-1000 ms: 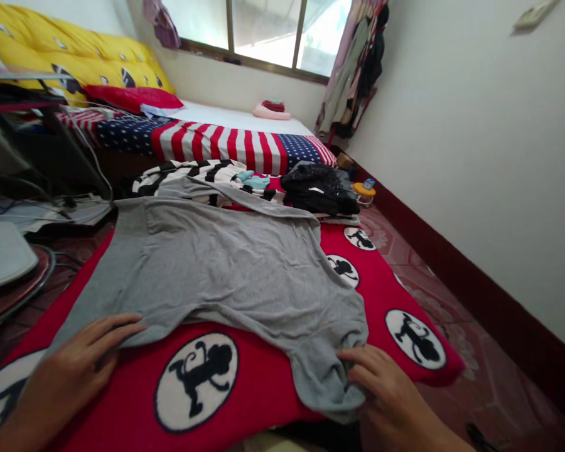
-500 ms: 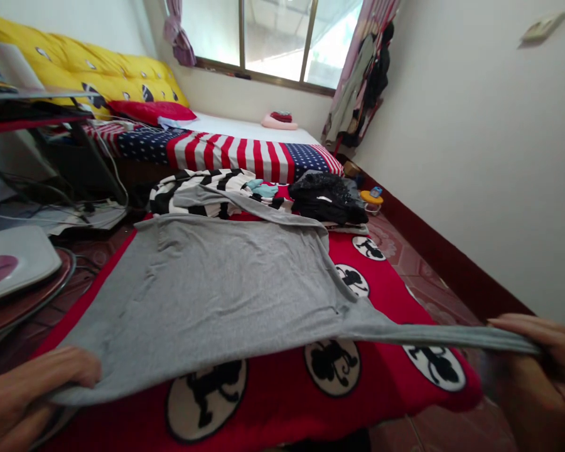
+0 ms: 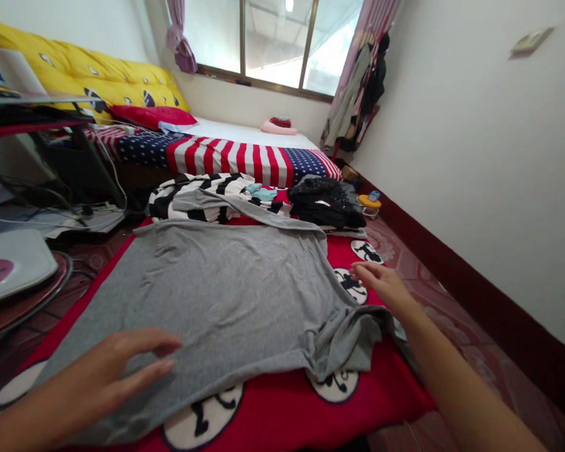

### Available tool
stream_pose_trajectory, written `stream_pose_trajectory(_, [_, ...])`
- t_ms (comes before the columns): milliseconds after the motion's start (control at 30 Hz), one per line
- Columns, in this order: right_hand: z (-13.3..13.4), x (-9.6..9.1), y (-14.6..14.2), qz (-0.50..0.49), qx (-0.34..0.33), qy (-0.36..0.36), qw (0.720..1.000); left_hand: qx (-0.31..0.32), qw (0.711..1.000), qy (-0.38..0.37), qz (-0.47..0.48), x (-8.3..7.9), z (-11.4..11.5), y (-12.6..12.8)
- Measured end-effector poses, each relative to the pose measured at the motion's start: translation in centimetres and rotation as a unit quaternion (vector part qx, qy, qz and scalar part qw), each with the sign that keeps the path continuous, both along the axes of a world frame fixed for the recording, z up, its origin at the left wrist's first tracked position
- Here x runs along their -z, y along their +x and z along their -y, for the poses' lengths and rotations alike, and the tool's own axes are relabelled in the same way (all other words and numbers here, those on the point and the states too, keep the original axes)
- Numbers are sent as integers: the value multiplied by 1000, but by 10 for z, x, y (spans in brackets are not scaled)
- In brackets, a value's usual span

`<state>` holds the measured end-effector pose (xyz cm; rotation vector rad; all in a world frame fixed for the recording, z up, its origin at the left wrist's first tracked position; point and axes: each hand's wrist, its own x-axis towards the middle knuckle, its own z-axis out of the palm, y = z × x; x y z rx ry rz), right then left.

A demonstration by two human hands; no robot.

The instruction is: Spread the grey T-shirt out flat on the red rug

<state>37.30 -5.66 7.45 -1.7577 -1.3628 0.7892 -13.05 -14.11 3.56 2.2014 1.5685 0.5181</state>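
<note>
A grey long-sleeved shirt (image 3: 226, 282) lies spread on a red blanket (image 3: 282, 414) with black figures in white circles. One sleeve stretches across the far side; the near sleeve is bunched up at the right. Above the shirt's lower left part hovers my left hand (image 3: 132, 358), thumb and fingers apart, holding nothing. My right hand (image 3: 381, 282) is over the blanket just right of the shirt's collar side, its fingers stretched out and partly blurred. Nothing shows in it, and its forearm passes over part of the bunched sleeve.
Behind the shirt are a black-and-white striped garment (image 3: 193, 194) and a pile of black clothes (image 3: 327, 201). At the left stand a white stool seat (image 3: 23, 263) and a desk (image 3: 37, 100). A bed (image 3: 245, 129) is under the window. A wall rises at the right.
Both hands have let go of the grey shirt. The right hand moved left and away from me; the left moved right. The stretched sleeve has dropped into a bunch on the blanket.
</note>
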Motion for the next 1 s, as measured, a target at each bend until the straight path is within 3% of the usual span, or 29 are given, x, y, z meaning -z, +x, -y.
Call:
stream_pose_trajectory(67, [-32,9,-13,-42,64,-35,996,53,998,-22,19,-8,-28,36])
stream_pose_trajectory(133, [-58,19,-25,-56,82,-67,993,75,996,10,53,-3,-56,70])
stream_pose_trajectory(300, [-93,41,-43,-37,93,-102,990,15,991,127,34,42,-100,119])
stream_pose_trajectory(433, [-114,47,-36,40,108,-91,989,-8,985,169,-37,61,-104,127])
stream_pose_trajectory(633, [-131,42,2,220,184,-56,956,-15,981,169,-92,61,-98,129])
stream_pose_trajectory(767, [-126,50,12,297,185,-61,935,-15,981,168,-95,63,-98,130])
stream_pose_trajectory(933, [-123,45,-23,362,158,11,919,-16,985,156,-70,63,-97,129])
stream_pose_trajectory(1000, [-120,40,-53,372,78,87,921,-17,989,139,-51,61,-97,130])
